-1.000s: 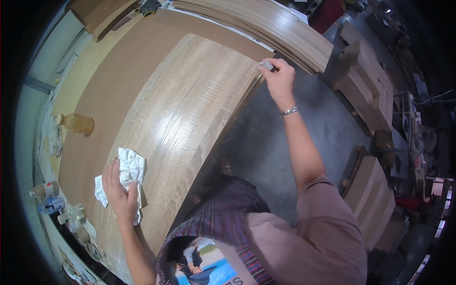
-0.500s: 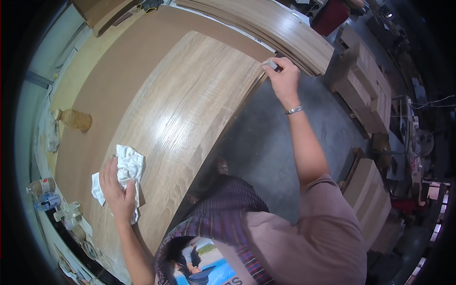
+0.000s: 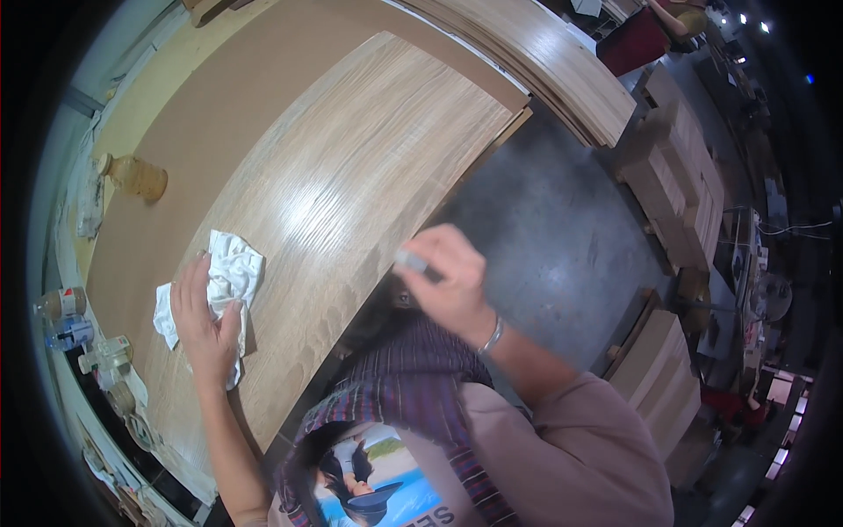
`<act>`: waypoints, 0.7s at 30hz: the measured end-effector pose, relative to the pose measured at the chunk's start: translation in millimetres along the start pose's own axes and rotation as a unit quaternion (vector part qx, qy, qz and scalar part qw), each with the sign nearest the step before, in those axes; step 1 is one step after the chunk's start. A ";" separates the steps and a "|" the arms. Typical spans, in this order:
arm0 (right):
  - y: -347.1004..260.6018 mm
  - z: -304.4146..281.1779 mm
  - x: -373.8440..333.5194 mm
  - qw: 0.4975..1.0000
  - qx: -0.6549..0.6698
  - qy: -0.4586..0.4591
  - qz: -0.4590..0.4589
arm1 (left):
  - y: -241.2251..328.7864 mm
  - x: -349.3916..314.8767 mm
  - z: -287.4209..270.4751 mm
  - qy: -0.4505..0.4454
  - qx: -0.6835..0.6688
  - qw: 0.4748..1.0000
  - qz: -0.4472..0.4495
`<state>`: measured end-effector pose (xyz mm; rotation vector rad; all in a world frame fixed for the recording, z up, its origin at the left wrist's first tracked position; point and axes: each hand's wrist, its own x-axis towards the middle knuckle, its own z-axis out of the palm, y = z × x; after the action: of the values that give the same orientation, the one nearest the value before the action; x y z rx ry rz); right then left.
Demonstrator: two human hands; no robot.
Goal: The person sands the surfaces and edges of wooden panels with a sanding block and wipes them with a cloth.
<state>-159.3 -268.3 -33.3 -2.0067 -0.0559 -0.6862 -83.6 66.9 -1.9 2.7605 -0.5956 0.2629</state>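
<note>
A wood-grain board (image 3: pixel 369 149) lies flat on a brown sheet on the table. Over a crumpled white cloth (image 3: pixel 235 268) at the board's left edge rests my left hand (image 3: pixel 206 338), its fingers stretched out across the fabric and the thumb apart. My right hand (image 3: pixel 452 277) pinches a small grey block (image 3: pixel 411 260) between thumb and fingers. It is at the board's near right edge, slightly blurred; whether the block touches the edge I cannot tell.
A yellowish jar (image 3: pixel 139 178) stands on the brown sheet (image 3: pixel 167 140) at the left. Several plastic bottles (image 3: pixel 66 303) line the table's left rim. Stacked panels (image 3: pixel 536 48) lie beyond the far end. Wooden pieces (image 3: pixel 676 167) stand on the floor at the right, and another person (image 3: pixel 637 39) is far right.
My right hand has come back from the board's far right corner along its edge toward me, still holding the grey block. My left hand stays on the cloth.
</note>
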 end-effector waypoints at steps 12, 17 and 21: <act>53.5 -35.8 63.5 0.988 -0.079 0.097 0.088 | -115.2 -77.2 -31.7 0.027 -0.076 0.988 -0.133; -5.9 11.8 -3.7 0.994 -0.075 0.062 0.053 | -185.6 -152.1 -67.7 0.032 -0.109 0.973 -0.199; -76.8 71.8 -71.0 0.998 -0.045 0.020 0.032 | -199.0 -163.9 -69.3 0.037 -0.019 0.992 -0.116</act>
<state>-211.2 -152.5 -33.2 -2.0710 0.0636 -0.6995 -153.4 323.3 -26.9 2.7364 -0.2538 0.2950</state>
